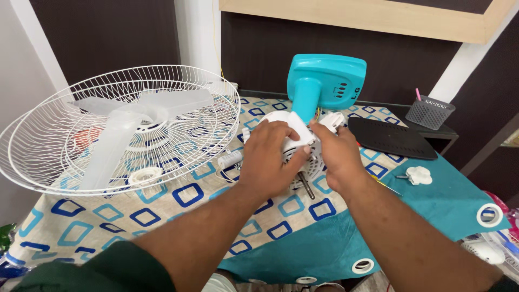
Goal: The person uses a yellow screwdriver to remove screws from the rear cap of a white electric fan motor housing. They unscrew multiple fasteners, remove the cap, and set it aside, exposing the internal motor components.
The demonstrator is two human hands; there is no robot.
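Observation:
A white fan motor unit (pixel 294 132) lies on the patterned cloth (pixel 162 208), its metal shaft (pixel 306 185) pointing toward me. My left hand (pixel 268 157) is wrapped over the motor's white housing. Just to its right, my right hand (pixel 338 157) presses against the motor's side, fingers by a white cover piece (pixel 331 121). A turquoise fan base (pixel 324 84) stands just behind the motor, joined to it by a turquoise neck.
White wire fan guards (pixel 124 127) with a translucent blade (pixel 116 135) lie at left. A white capacitor (pixel 230 159) and round nut (pixel 145 175) rest near them. A black panel (pixel 390 138), white knob (pixel 419 174) and grey mesh cup (pixel 430 112) sit at right.

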